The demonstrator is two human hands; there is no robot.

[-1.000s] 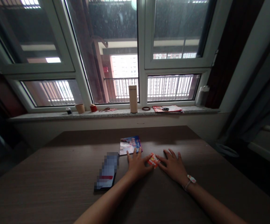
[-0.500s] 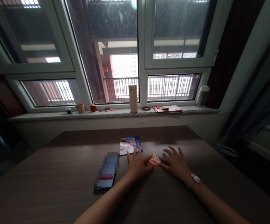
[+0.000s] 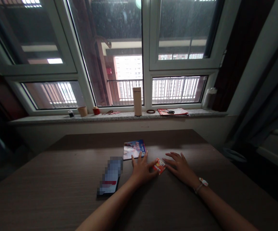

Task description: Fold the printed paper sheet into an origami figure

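A small red and white packet (image 3: 159, 166) lies on the brown wooden table (image 3: 57, 179) between my two hands. My left hand (image 3: 141, 169) rests flat with its fingers spread, the thumb touching the packet's left edge. My right hand (image 3: 181, 166) lies flat just right of the packet, fingers stretched toward it; a pale band circles that wrist. A colourful booklet (image 3: 134, 149) lies right beyond my left fingertips. A dark phone (image 3: 110, 178) lies to the left of my left forearm.
The stone windowsill (image 3: 119, 117) behind the table carries a tall beige flask (image 3: 137, 101), a small cup (image 3: 82, 111), a red pot (image 3: 96, 111), a bracelet (image 3: 150, 111) and red papers (image 3: 173, 112). A dark curtain (image 3: 256, 80) hangs at the right.
My right hand has slid slightly right and away, its fingers spreading flatter. The left hand and the packet have hardly moved.
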